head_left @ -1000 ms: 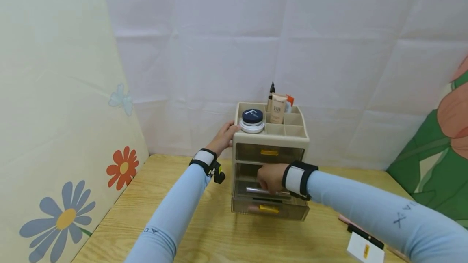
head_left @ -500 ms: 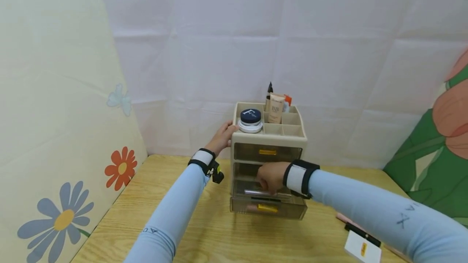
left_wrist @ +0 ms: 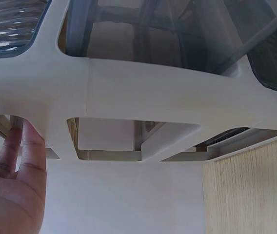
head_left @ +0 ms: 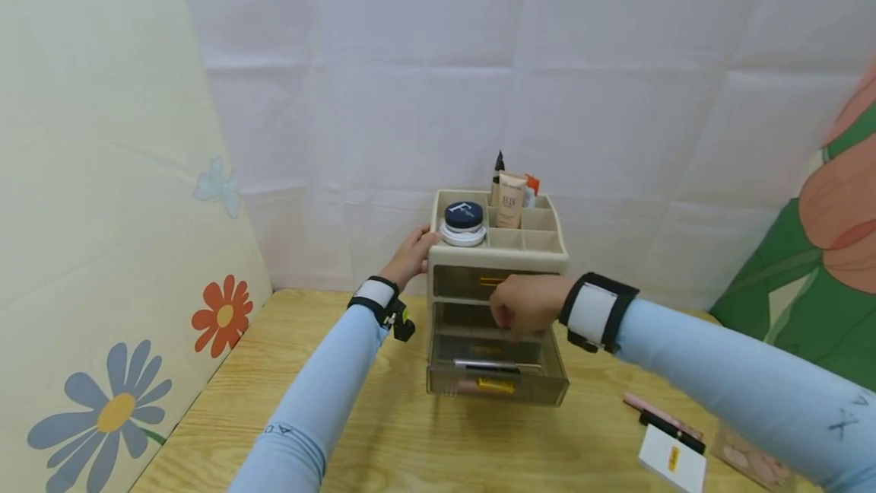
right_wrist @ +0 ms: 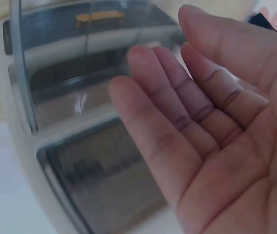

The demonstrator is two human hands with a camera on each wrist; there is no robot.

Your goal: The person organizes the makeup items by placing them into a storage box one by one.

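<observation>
The right hand (head_left: 527, 304) has moved up out of the open drawer (head_left: 541, 389) and is now just above it, fingers loosely bent and spread from the thumb. A shiny pen (head_left: 479, 364) lies in the drawer. The left hand (head_left: 409, 257) touches the box's (head_left: 496, 256) left side with straight fingers. The box stands on the bench (head_left: 369, 432), behind the right hand.
</observation>
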